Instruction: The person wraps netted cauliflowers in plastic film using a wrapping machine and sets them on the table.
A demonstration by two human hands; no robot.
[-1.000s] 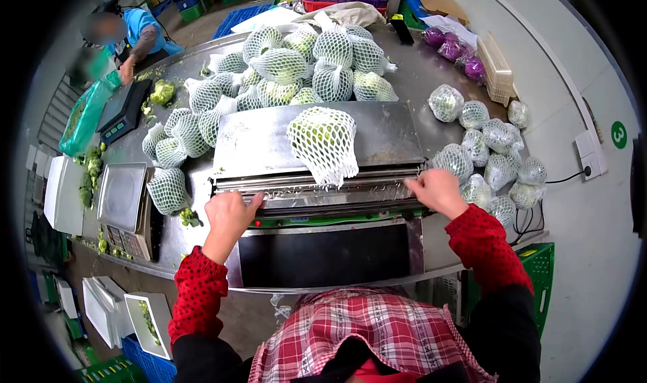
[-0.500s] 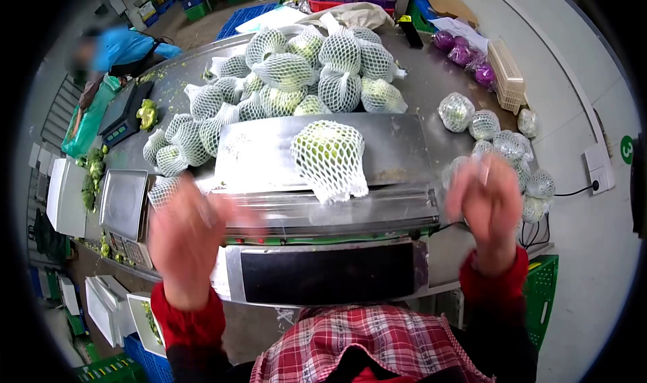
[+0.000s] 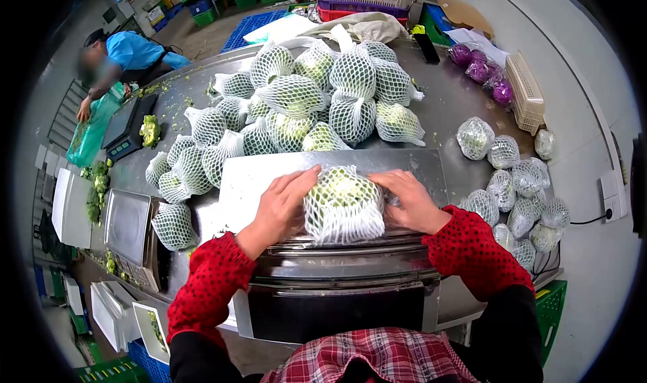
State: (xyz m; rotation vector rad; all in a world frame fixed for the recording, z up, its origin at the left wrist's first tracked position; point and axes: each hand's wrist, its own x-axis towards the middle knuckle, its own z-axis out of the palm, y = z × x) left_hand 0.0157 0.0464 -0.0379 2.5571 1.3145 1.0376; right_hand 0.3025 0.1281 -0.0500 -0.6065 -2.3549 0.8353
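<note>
A pale green vegetable head, apparently a cauliflower (image 3: 344, 198), sits in a white foam net on the front part of the metal plate (image 3: 411, 171). Its net's gathered end faces me. My left hand (image 3: 286, 201) presses against its left side, fingers together and pointing away from me. On the opposite side my right hand (image 3: 408, 200) closes in the same way, fingers curved toward the net. Clear plastic film shows at both sides of the head near my fingers; its edges are hard to make out.
Behind the plate lies a heap of netted heads (image 3: 293, 97). Film-wrapped heads (image 3: 502, 187) and wrapped purple heads (image 3: 478, 70) lie right, beside a cream basket (image 3: 526, 93). A scale (image 3: 128, 127) and metal tray (image 3: 126, 225) stand left. A person in blue (image 3: 135, 53) bends over a green bag.
Both hands have come inward from the sides and now hold the netted head. Clear film now shows around it. The person at the left has shifted, and my view has tilted slightly.
</note>
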